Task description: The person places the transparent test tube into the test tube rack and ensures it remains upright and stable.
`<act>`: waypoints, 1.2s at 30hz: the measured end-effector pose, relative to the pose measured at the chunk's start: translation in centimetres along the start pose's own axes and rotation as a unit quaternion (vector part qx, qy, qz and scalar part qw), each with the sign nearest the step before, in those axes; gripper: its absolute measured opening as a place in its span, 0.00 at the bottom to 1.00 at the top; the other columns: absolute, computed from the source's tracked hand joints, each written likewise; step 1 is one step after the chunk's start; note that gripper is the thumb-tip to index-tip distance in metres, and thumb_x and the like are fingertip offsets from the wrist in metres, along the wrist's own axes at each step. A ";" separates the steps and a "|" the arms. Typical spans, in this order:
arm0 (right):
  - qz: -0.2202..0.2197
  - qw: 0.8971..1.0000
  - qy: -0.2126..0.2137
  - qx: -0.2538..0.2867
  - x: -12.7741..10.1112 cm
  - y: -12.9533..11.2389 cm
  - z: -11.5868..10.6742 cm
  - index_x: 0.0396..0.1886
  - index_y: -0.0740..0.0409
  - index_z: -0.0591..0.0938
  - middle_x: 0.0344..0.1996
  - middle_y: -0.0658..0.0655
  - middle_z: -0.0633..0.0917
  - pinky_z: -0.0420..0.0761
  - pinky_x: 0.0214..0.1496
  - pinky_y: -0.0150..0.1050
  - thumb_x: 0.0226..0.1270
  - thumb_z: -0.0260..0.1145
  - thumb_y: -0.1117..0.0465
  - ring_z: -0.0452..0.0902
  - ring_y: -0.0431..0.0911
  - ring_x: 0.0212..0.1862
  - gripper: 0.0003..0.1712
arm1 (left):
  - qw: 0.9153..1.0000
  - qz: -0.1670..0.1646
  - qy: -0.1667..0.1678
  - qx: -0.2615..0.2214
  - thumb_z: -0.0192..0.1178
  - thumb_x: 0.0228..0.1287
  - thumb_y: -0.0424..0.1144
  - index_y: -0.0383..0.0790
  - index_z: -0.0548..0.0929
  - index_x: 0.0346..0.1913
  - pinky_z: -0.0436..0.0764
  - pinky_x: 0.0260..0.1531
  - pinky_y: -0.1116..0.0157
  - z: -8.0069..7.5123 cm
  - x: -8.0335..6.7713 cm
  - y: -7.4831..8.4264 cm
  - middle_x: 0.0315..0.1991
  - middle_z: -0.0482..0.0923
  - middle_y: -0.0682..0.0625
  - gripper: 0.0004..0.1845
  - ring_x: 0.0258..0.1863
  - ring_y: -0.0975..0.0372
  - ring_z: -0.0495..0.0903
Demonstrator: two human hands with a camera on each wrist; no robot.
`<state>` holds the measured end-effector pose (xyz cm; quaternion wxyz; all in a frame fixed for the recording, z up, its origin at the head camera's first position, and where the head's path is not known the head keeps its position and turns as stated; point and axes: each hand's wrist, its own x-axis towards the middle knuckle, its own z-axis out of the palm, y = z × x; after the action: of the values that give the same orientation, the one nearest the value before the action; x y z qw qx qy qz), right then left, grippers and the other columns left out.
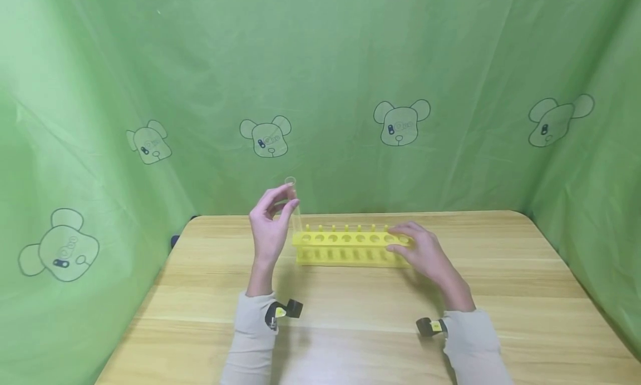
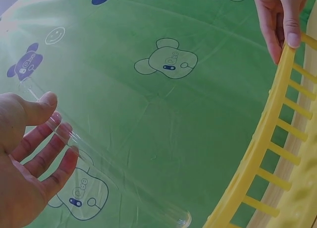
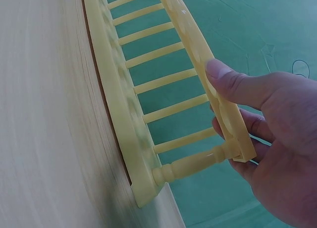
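A clear glass test tube (image 2: 114, 168) is pinched near its open top between the thumb and fingers of my left hand (image 1: 270, 226). In the head view the tube stands nearly upright, its lower end close by the left end of a yellow test tube rack (image 1: 345, 239). The left wrist view shows the tube's rounded bottom beside the rack's upper plate. At the rack's right end my right hand (image 1: 423, 251) grips the upper plate, thumb on the near side and fingers on the far side. A row of round holes runs along the plate, with pegs behind it.
The rack rests on a light wood-grain table (image 1: 350, 324) toward its back edge. Green curtains (image 1: 325, 68) printed with bear heads hang behind and at both sides. A small camera is strapped to each sleeved wrist.
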<state>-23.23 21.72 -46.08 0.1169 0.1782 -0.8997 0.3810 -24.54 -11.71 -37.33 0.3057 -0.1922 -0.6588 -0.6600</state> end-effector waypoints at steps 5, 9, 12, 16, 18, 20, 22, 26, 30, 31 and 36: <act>0.000 1.000 -0.002 0.003 0.1 0.0 -0.1 0.58 0.65 0.83 0.57 0.64 0.83 0.75 0.67 0.63 0.61 0.77 0.63 0.78 0.63 0.60 0.25 | 1.000 -0.001 -0.003 -0.004 0.69 0.61 0.23 0.30 0.85 0.54 0.87 0.49 0.61 0.3 0.1 0.0 0.46 0.85 0.36 0.18 0.46 0.54 0.85; -0.004 1.000 0.001 0.005 0.2 0.0 -0.1 0.58 0.65 0.84 0.56 0.63 0.83 0.75 0.67 0.62 0.61 0.77 0.63 0.78 0.62 0.59 0.25 | 1.000 0.002 -0.006 -0.004 0.70 0.61 0.24 0.31 0.85 0.54 0.87 0.50 0.58 0.5 0.2 -0.3 0.46 0.85 0.38 0.18 0.46 0.52 0.85; -0.008 1.000 0.005 0.004 0.3 0.1 -0.1 0.57 0.65 0.84 0.56 0.63 0.83 0.76 0.66 0.62 0.61 0.78 0.64 0.79 0.62 0.59 0.25 | 1.000 0.004 -0.007 -0.004 0.70 0.62 0.24 0.31 0.85 0.54 0.87 0.50 0.59 0.7 0.2 -0.3 0.45 0.85 0.38 0.17 0.46 0.51 0.85; -0.011 1.000 0.009 0.005 0.4 0.2 -0.1 0.57 0.65 0.84 0.55 0.64 0.84 0.76 0.66 0.62 0.60 0.78 0.64 0.79 0.63 0.59 0.25 | 1.000 0.002 -0.009 -0.005 0.69 0.62 0.25 0.31 0.85 0.55 0.87 0.50 0.60 1.0 0.3 -0.2 0.45 0.85 0.38 0.17 0.46 0.52 0.85; -0.010 1.000 0.008 0.005 0.4 0.3 -0.1 0.57 0.65 0.84 0.55 0.64 0.84 0.76 0.66 0.63 0.60 0.78 0.64 0.79 0.63 0.59 0.25 | 1.000 0.001 -0.010 -0.003 0.70 0.62 0.25 0.31 0.85 0.55 0.87 0.50 0.60 1.1 0.2 -0.2 0.46 0.85 0.38 0.17 0.46 0.52 0.85; -0.009 1.000 0.007 0.005 0.5 0.3 -0.2 0.57 0.65 0.84 0.55 0.64 0.84 0.76 0.66 0.63 0.61 0.78 0.64 0.79 0.63 0.59 0.25 | 1.000 0.000 -0.009 -0.001 0.69 0.62 0.25 0.31 0.85 0.55 0.87 0.49 0.61 1.1 0.2 -0.3 0.46 0.85 0.38 0.17 0.46 0.53 0.85; -0.008 1.000 0.005 0.005 0.5 0.3 -0.2 0.57 0.65 0.84 0.55 0.64 0.84 0.76 0.66 0.63 0.60 0.78 0.64 0.79 0.63 0.59 0.25 | 1.000 0.000 -0.009 0.001 0.69 0.62 0.25 0.31 0.84 0.55 0.87 0.49 0.61 1.2 0.2 -0.4 0.46 0.85 0.38 0.17 0.46 0.53 0.85; -0.010 1.000 0.005 0.006 0.6 0.4 -0.2 0.57 0.66 0.84 0.55 0.64 0.84 0.76 0.66 0.63 0.61 0.78 0.63 0.79 0.63 0.58 0.25 | 1.000 0.001 -0.009 0.001 0.69 0.62 0.25 0.31 0.84 0.55 0.87 0.49 0.61 1.5 0.3 -0.5 0.46 0.85 0.38 0.17 0.46 0.53 0.85; -0.009 1.000 0.004 0.006 0.7 0.5 -0.3 0.57 0.66 0.84 0.55 0.64 0.84 0.76 0.66 0.63 0.61 0.78 0.63 0.79 0.63 0.59 0.25 | 1.000 0.001 -0.010 0.001 0.69 0.63 0.25 0.31 0.85 0.55 0.87 0.49 0.58 1.7 0.3 -0.4 0.46 0.85 0.38 0.17 0.46 0.52 0.85; -0.009 1.000 0.003 0.007 0.8 0.5 -0.3 0.57 0.66 0.84 0.55 0.64 0.83 0.76 0.66 0.63 0.61 0.78 0.63 0.79 0.63 0.59 0.25 | 1.000 0.001 -0.010 0.002 0.69 0.62 0.25 0.31 0.85 0.55 0.88 0.49 0.57 1.7 0.3 -0.4 0.46 0.85 0.38 0.17 0.46 0.52 0.85; -0.009 1.000 0.000 0.010 0.9 0.7 -0.2 0.57 0.66 0.84 0.55 0.64 0.83 0.75 0.66 0.63 0.61 0.77 0.63 0.79 0.63 0.58 0.25 | 1.000 -0.003 -0.010 0.002 0.69 0.62 0.25 0.32 0.85 0.55 0.87 0.49 0.52 1.9 0.3 -0.4 0.46 0.85 0.38 0.17 0.46 0.52 0.85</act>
<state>-24.32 22.11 -46.07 0.1190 0.1877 -0.8942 0.3886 -25.33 -9.85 -37.32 0.2977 -0.1958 -0.6637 -0.6576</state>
